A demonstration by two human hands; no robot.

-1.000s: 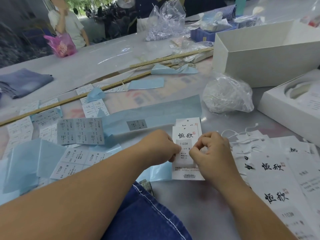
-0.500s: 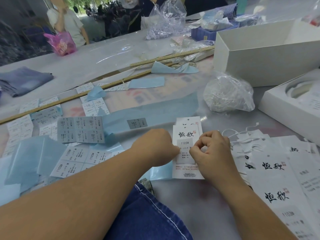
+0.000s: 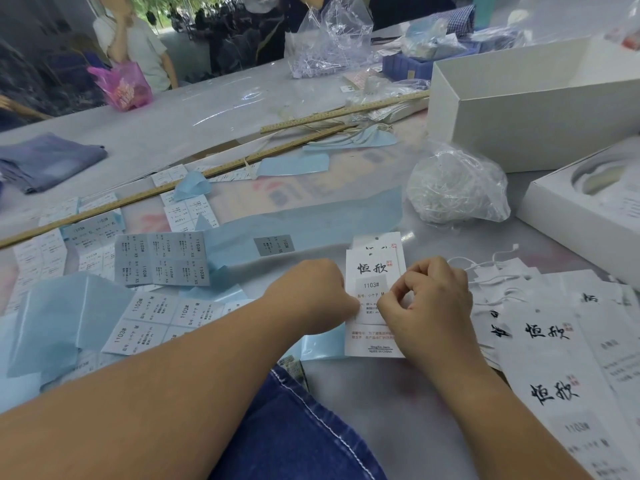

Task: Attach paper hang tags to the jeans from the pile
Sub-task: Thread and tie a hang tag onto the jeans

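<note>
Two bare hands are meeting over a white paper hang tag (image 3: 374,268) lying flat on the grey table (image 3: 398,403), near the middle of the scene. The left hand (image 3: 313,294) is lying knuckles up with its fingers curled under; its fingertips are hidden, so whether it is pinching the tag's left edge cannot be told. The right hand (image 3: 434,299) is curling its fingers and appears to be pinching a grey sticker (image 3: 370,289) on the tag's face, though the contact itself is hard to make out. The tag's long axis is running near to far, its punched end pointing far, and its printed lines are partly covered by both hands. A second tag is peeking out just beyond it. Dark blue jeans (image 3: 298,427) are lying at the near edge, cut off by the frame and partly under the left forearm. More tags with white strings (image 3: 554,344) are spreading out to the right, also cut off. Sticker sheets (image 3: 162,258) and pale blue backing paper (image 3: 65,317) are covering the table at left.
</note>
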